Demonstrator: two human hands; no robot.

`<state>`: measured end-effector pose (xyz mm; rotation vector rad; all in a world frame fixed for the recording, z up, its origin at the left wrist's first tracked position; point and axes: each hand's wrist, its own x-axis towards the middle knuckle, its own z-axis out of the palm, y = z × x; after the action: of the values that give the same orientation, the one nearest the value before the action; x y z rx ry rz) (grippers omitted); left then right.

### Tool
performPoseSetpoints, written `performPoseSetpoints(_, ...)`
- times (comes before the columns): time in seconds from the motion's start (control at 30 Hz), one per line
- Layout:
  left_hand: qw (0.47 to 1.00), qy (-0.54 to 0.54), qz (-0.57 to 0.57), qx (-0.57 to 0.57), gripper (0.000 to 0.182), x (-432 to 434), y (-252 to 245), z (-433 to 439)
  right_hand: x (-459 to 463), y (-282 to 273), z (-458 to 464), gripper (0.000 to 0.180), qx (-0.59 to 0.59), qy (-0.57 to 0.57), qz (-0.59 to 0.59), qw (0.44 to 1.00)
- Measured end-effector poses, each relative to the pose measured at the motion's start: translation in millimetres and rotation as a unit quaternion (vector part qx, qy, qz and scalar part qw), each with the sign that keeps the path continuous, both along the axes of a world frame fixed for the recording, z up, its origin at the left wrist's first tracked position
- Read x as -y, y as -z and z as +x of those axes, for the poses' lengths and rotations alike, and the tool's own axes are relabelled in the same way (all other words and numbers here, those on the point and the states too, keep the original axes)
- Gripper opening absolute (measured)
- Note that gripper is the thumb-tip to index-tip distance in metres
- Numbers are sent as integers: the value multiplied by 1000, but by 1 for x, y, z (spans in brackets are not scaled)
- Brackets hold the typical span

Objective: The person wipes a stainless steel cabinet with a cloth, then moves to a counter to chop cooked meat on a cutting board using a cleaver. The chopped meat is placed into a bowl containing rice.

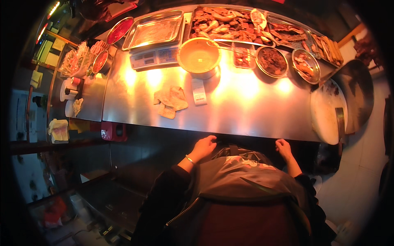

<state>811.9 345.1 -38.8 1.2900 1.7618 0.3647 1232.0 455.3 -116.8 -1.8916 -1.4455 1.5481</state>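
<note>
My left hand (204,147) hovers by the front edge of a steel counter (147,107), fingers loosely bent and slightly apart, with nothing seen in it. A bracelet circles that wrist. On the other side of my apron (249,175), my right hand (283,148) is also near the edge, its fingers curled loosely and no object visible in them. Beyond the left hand lie a crumpled cloth (172,100) and a printed paper slip (199,93). A yellow strainer basket (199,57) sits on a round metal pot behind the slip, a long wire handle extending to its right.
Trays of cooked meat (227,26) line the back. A digital scale (154,58) bears a metal tray (155,27). Bowls of meat (272,61) stand to the right. A cleaver (339,123) is beside the round chopping board (326,107). A pink plastic container (113,131) sits below the counter's left.
</note>
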Motion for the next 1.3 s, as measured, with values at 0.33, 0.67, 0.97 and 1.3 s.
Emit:
performPoseSetpoints(0.33,973,220,47,47,36,-25,-13,173,213,39,207,8,10,276,-97,956)
performPoseSetpoints(0.67,941,336,-11,43,39,-51,-11,262,276,45,235,8,-3,297,-70,952)
performPoseSetpoints(0.97,939,332,-32,79,41,-144,-4,312,85,-23,216,19,-2,186,37,982)
performPoseSetpoints(1.3,918,65,-135,368,40,-308,-21,367,-174,-138,167,33,96,14,154,983)
